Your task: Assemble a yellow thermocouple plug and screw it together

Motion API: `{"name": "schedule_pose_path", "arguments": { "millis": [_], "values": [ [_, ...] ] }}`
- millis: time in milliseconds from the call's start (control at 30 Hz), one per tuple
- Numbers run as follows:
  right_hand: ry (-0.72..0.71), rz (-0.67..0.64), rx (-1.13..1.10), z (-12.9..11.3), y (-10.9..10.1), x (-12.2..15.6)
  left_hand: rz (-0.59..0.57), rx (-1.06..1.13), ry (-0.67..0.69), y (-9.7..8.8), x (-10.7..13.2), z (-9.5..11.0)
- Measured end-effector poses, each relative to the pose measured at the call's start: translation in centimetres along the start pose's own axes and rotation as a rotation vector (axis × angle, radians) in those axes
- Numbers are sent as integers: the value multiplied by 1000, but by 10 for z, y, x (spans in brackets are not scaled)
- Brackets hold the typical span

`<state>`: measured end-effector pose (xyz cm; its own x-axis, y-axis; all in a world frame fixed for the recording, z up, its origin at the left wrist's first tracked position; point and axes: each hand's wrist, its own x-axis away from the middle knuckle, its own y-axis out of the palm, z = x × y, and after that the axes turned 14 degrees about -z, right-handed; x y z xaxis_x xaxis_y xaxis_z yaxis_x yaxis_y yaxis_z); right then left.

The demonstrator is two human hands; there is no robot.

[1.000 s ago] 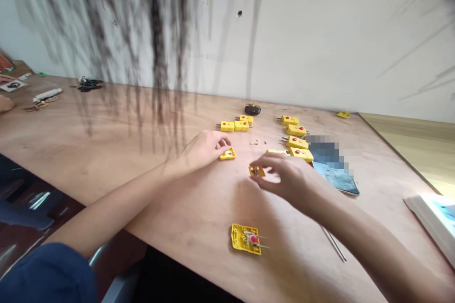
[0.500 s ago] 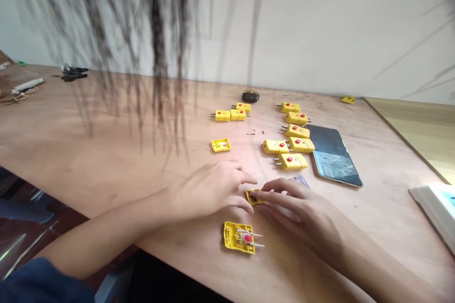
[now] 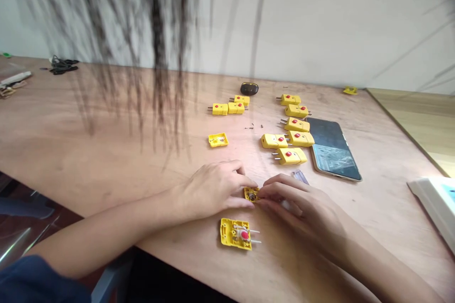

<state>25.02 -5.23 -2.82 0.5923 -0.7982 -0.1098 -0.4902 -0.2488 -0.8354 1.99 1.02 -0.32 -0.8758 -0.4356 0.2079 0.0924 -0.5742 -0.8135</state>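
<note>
A small yellow connector half (image 3: 251,194) with a metal part in its face sits between my hands, pinched by my left hand (image 3: 213,188) and my right hand (image 3: 298,203). Just below them lies an open yellow thermocouple plug body (image 3: 235,234) with a red button and metal pins. An empty yellow plug cover (image 3: 218,139) rests beyond my left hand. Several assembled yellow plugs with red dots (image 3: 291,139) stand in loose rows farther up the plywood table (image 3: 106,118).
A smartphone (image 3: 334,149) lies right of the plugs, with a small clear plastic piece (image 3: 300,176) near my right hand. Tiny screws (image 3: 253,127), a black oval case (image 3: 249,88), black cable (image 3: 63,64) and a white box (image 3: 432,203) are around. Hair strands hang across the view.
My left hand has left the empty cover and moved down to the small yellow piece. Both hands now meet on that piece. The view has tilted slightly upward.
</note>
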Motion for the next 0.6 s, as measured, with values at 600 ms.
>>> {"name": "schedule_pose_path", "arguments": {
  "millis": [600],
  "values": [
    [-40,300,89,-27,-1,5,60,1112,-1,1,-3,9]
  ]
}}
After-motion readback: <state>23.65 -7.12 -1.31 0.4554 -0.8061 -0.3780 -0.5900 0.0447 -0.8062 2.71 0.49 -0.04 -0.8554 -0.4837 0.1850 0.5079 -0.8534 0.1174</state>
